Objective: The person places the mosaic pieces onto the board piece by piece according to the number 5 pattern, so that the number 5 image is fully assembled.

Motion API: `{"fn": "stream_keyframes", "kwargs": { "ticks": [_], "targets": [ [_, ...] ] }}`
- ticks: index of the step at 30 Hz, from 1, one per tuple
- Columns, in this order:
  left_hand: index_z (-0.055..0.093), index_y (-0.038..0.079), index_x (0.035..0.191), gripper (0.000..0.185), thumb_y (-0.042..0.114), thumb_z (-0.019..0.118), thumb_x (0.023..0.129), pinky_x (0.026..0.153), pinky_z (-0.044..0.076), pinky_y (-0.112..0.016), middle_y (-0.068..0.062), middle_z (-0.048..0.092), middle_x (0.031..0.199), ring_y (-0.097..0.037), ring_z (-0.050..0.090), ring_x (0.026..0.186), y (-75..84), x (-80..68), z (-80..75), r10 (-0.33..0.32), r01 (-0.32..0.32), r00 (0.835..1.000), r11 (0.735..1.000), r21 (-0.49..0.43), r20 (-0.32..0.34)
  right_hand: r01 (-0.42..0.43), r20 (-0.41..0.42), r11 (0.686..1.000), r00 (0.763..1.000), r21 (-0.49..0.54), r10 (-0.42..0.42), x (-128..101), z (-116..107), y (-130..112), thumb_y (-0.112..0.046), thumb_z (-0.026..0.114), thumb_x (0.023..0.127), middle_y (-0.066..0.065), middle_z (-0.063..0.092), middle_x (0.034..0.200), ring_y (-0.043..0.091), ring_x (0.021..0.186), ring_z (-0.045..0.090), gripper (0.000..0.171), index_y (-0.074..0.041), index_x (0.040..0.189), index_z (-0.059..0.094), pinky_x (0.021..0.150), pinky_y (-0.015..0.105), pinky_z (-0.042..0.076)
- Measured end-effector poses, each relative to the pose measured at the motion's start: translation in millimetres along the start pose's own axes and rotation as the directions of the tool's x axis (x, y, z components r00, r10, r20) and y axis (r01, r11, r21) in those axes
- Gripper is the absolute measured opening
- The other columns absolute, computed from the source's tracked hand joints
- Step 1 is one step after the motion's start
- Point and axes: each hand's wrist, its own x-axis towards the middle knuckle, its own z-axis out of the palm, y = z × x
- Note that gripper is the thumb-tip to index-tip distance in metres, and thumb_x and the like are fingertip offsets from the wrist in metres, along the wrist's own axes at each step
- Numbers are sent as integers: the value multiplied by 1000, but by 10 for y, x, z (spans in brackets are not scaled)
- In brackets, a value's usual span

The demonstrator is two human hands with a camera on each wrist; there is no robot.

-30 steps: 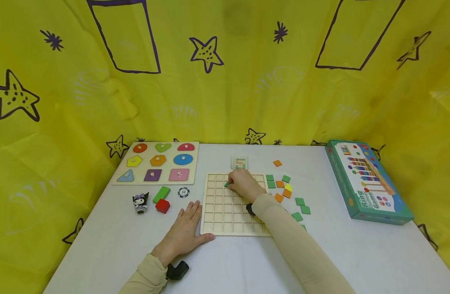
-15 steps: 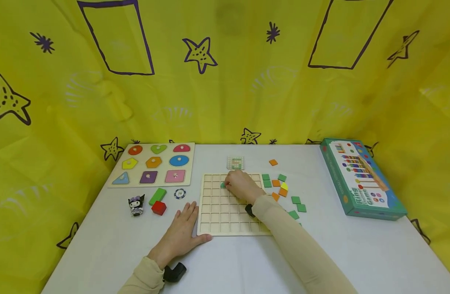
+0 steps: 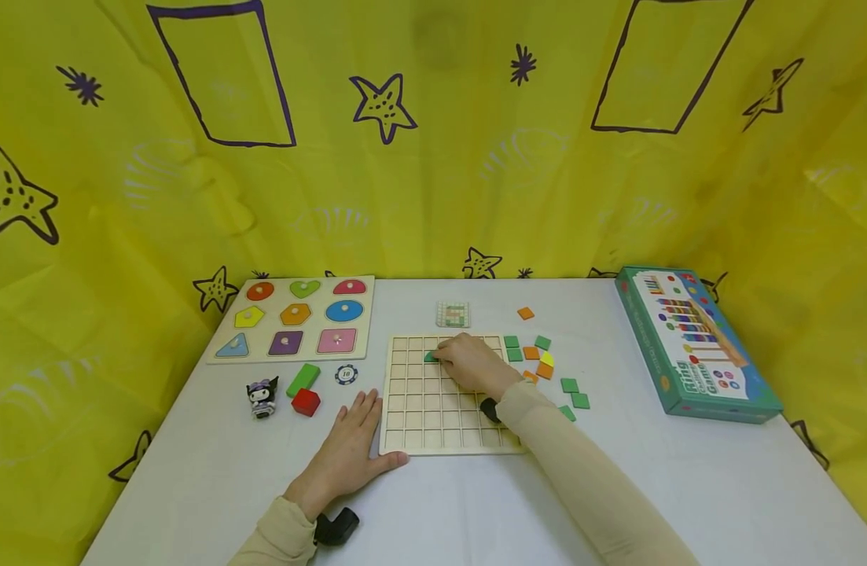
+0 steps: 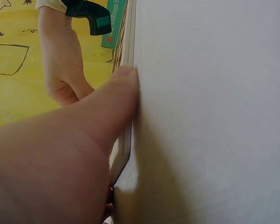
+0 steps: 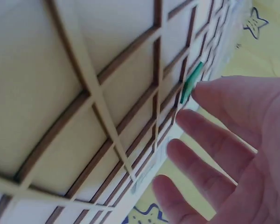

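Apparently a placing step: the right hand (image 3: 473,363), fingers loosely spread, touches a green tile (image 3: 429,357) sitting in a cell near the grid board (image 3: 433,424)'s far edge. The left hand (image 3: 348,452) lies flat, thumb braced against the board's near-left corner (only the left wrist view shows this contact). Next, seating the tile flush probably needs gentle fingertip pressure.

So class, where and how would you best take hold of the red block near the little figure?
Pinch the red block from above across its two opposite side faces. It sits low on the table, with the green block just behind, so the left and right faces are freest.
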Motion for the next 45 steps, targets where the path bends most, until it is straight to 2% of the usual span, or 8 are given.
{"fn": "stream_keyframes", "kwargs": {
  "ticks": [4, 7, 12, 16, 27, 32, 37, 45],
  "targets": [
    [33, -8, 147, 101, 64, 64, 84, 113, 15, -57, -22, 26, 155, -39, 17, 144, -5, -7, 16, 10, -10, 1000, 1000, -6, -4, -92, -26, 992, 995, 91, 94, -140, -105, 197, -5, 59, 97, 17, 61, 123, 36, 115, 55, 25, -3, 120, 70, 98, 48, 44],
    [33, -9, 147, 101, 63, 64, 84, 113, 15, -57, -22, 25, 156, -39, 16, 144, 1, -8, 24, 20, -20, 1000, 1000, -1, -3, -230, -96, 963, 965, 142, 245, -328, -234, 500, -3, 61, 95, 17, 65, 111, 34, 105, 58, 23, 1, 116, 70, 90, 47, 48],
    [33, -8, 147, 102, 64, 65, 83, 113, 15, -56, -22, 26, 156, -39, 18, 144, 4, -2, 18, 11, -11, 1000, 1000, 23, -3, -512, -66, 837, 844, 195, 532, -708, -400, 1025, -10, 61, 95, 17, 66, 102, 32, 93, 57, 26, 5, 115, 67, 86, 48, 48],
    [33, -8, 147, 101, 63, 66, 83, 114, 15, -56, -22, 26, 155, -39, 18, 144, 4, -8, 3, 1, -1, 1000, 1000, 14, 5, -609, 41, 754, 784, 248, 619, -884, -442, 1240, -19, 62, 95, 18, 64, 103, 32, 92, 54, 32, 5, 116, 65, 87, 48, 46],
    [33, -7, 148, 102, 65, 63, 83, 114, 15, -55, -21, 26, 156, -38, 17, 144, -31, 5, 31, -1, 1, 1000, 1000, 17, -1, -608, 122, 760, 793, 230, 597, -868, -415, 1266, -19, 66, 94, 15, 60, 96, 31, 87, 51, 32, 7, 113, 63, 78, 42, 46],
    [32, -7, 148, 102, 65, 63, 83, 114, 14, -55, -20, 26, 156, -38, 17, 144, -42, 7, 41, -1, 1, 1000, 1000, 17, 1, -569, 76, 808, 822, 152, 564, -835, -383, 1210, -19, 67, 94, 14, 60, 91, 30, 84, 52, 31, 7, 108, 65, 79, 45, 47],
    [33, -6, 148, 101, 65, 64, 83, 114, 14, -55, -20, 26, 156, -38, 17, 144, -27, 16, 40, 0, 0, 1000, 1000, 12, 5, -550, 37, 809, 831, 209, 555, -809, -393, 1148, -17, 67, 94, 16, 63, 96, 30, 86, 56, 31, 9, 110, 64, 80, 44, 50],
    [32, -7, 148, 102, 66, 63, 84, 114, 14, -56, -20, 25, 156, -38, 16, 144, -30, 3, 47, 11, -11, 1000, 1000, 11, -7, -318, -130, 914, 925, 251, 357, -485, -290, 698, -11, 73, 88, 11, 70, 93, 24, 84, 65, 27, 6, 109, 70, 76, 39, 55]
  ]
}}
